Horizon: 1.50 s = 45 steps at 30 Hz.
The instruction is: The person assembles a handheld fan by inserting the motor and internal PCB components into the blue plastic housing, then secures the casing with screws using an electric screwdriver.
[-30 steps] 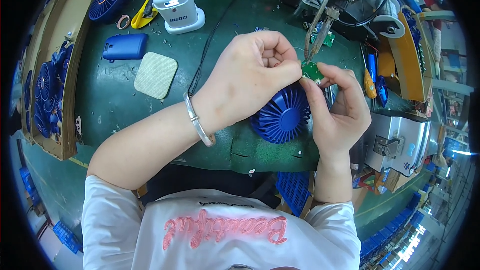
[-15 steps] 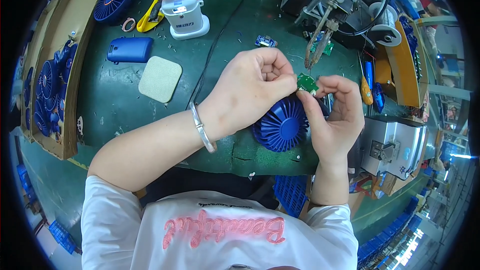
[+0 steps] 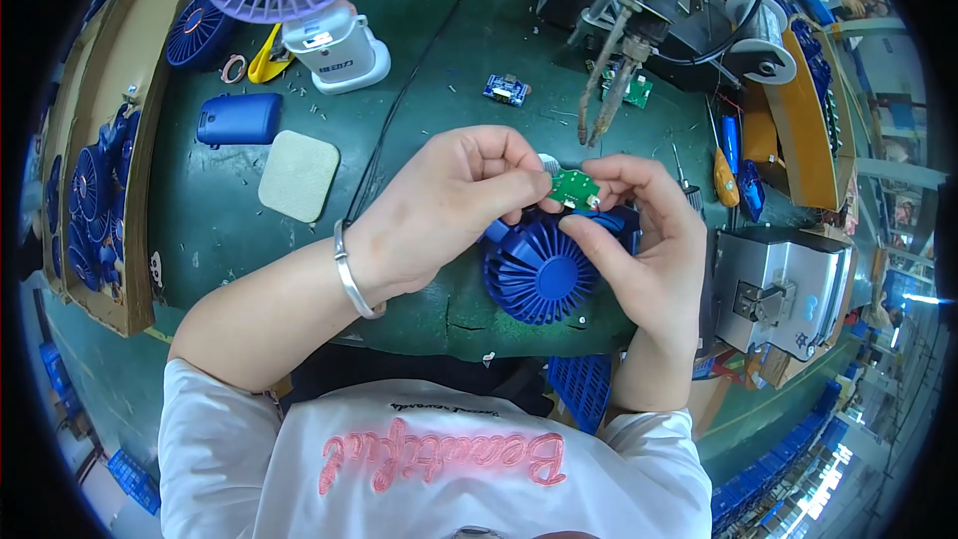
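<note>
Between my hands is a small green circuit board (image 3: 574,188) with white parts along its lower edge. My left hand (image 3: 449,200) pinches its left edge between thumb and bent fingers. At the opposite side, the thumb and fingers of my right hand (image 3: 647,240) close on the board's right edge. Just below lies a blue handheld fan (image 3: 549,274), its round grille facing up; my right hand partly covers its body. Above the board hang the two metal tips of a soldering machine (image 3: 604,110), apart from it.
A solder wire spool (image 3: 766,40) stands at the far right, above a silver metal box (image 3: 783,289). Another circuit board (image 3: 507,90) lies beyond my hands. Leftward are a pale square pad (image 3: 299,177), a blue cover (image 3: 239,120), a purple-and-white fan (image 3: 334,45) and a carton (image 3: 140,230) of fan parts.
The whole view has shifted a little. Both hands, with the circuit board between them, have come slightly nearer to me and away from the soldering tips. The board shows more of its flat face.
</note>
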### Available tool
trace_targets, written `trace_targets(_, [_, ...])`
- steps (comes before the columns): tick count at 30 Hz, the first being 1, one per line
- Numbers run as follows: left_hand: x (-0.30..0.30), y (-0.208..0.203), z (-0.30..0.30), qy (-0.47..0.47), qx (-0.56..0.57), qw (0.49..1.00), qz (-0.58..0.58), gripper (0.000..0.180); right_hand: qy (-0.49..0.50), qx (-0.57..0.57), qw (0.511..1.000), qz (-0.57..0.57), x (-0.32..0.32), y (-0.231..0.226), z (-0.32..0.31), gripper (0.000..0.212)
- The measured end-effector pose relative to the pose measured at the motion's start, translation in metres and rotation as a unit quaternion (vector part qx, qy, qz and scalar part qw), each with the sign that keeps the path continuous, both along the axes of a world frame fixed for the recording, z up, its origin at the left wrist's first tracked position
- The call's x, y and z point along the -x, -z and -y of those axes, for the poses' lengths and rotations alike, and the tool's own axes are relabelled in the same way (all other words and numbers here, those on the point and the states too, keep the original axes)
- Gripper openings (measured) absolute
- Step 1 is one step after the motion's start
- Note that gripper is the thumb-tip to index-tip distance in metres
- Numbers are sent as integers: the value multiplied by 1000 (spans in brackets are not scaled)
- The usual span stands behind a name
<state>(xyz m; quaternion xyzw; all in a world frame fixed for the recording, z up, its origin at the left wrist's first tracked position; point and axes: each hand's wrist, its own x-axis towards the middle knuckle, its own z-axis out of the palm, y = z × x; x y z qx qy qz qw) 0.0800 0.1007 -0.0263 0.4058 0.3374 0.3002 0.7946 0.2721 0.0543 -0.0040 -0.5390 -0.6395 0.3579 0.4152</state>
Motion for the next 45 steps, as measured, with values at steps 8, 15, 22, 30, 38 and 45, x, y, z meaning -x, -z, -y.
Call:
trace_targets(8, [0,1,-2,42,65,996,36,8,-12,-16,999,43,-6,-6,0,25])
trace_targets(15, [0,3,-3,49,107,992,47,10,-44,-25,988,147,-3,-7,-1,24])
trace_targets(22, [-2,2,-3,55,102,993,16,9,-53,-7,989,140,-4,-8,-3,23])
trace_targets(30, [-2,6,4,42,86,995,33,9,-40,-1,995,94,-5,-7,-1,26])
trace_targets(38, [-4,5,10,71,66,994,54,11,-10,-28,990,136,-3,-19,21,21])
trace_targets(45, [-8,-13,17,85,112,983,119,13,82,-130,977,144,4,-59,60,24])
